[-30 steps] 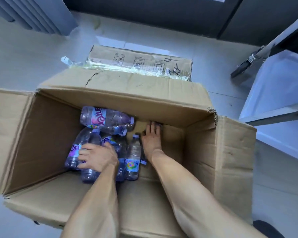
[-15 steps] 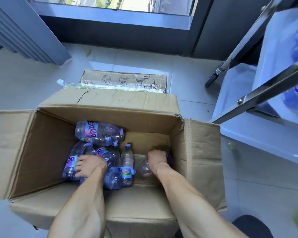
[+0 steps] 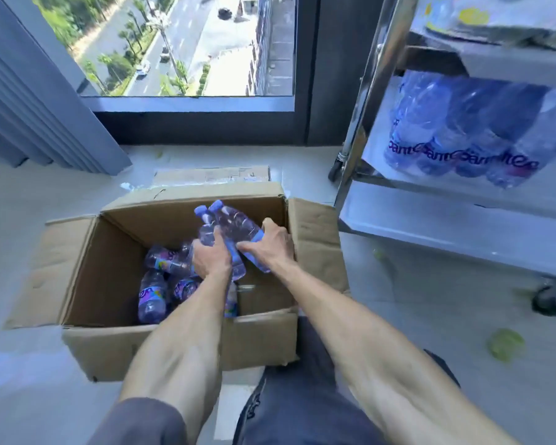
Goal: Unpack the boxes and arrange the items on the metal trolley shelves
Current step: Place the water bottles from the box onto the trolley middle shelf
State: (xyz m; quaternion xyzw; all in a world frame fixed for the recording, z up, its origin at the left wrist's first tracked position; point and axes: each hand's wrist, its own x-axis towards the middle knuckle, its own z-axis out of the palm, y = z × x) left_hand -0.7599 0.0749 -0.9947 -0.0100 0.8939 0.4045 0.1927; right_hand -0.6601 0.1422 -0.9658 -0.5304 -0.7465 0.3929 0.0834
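Bottles: two [image 3: 235, 229], now lifted clear of the box [image 3: 180, 345], my left hand [image 3: 211, 258] and right hand [image 3: 270, 247] each gripping one; trolley [image 3: 430, 229] next.

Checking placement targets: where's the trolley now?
Head view, right side: the metal trolley stands right of the open cardboard box, beside the window.

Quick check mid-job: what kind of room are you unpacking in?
Likely an upper-floor room, office or flat, not a warehouse: a floor-level window overlooks a street far below, curtains hang left, and the cardboard box sits on pale floor tiles beside the metal trolley.
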